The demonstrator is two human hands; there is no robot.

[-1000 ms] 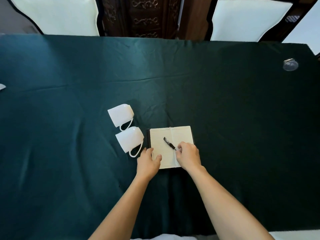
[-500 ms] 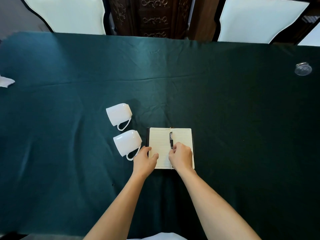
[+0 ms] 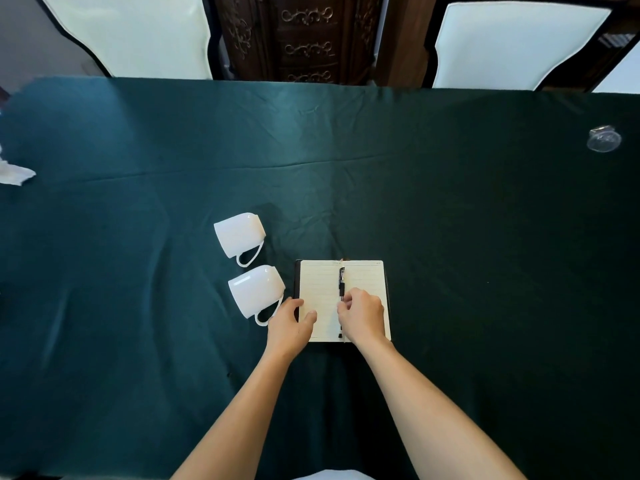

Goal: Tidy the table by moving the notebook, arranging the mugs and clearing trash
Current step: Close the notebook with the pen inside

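Note:
An open notebook (image 3: 322, 289) with lined cream pages lies in front of me on the dark green tablecloth (image 3: 450, 237). A black pen (image 3: 341, 282) lies along its centre fold. My right hand (image 3: 362, 315) rests on the right page with its fingertips at the pen's lower part. My left hand (image 3: 289, 323) presses the notebook's lower left corner, thumb on the page. Two white mugs lie on their sides left of the notebook: the far mug (image 3: 239, 235) and the near mug (image 3: 256, 291), handles pointing toward me.
A crumpled white paper scrap (image 3: 15, 173) lies at the table's far left edge. A small clear plastic piece (image 3: 603, 139) sits at the far right. Two white-backed chairs (image 3: 138, 32) (image 3: 512, 43) stand behind the table.
The pen has turned from slanted across the pages to straight along the centre fold, guided by my right hand. My left hand stays at the notebook's left corner.

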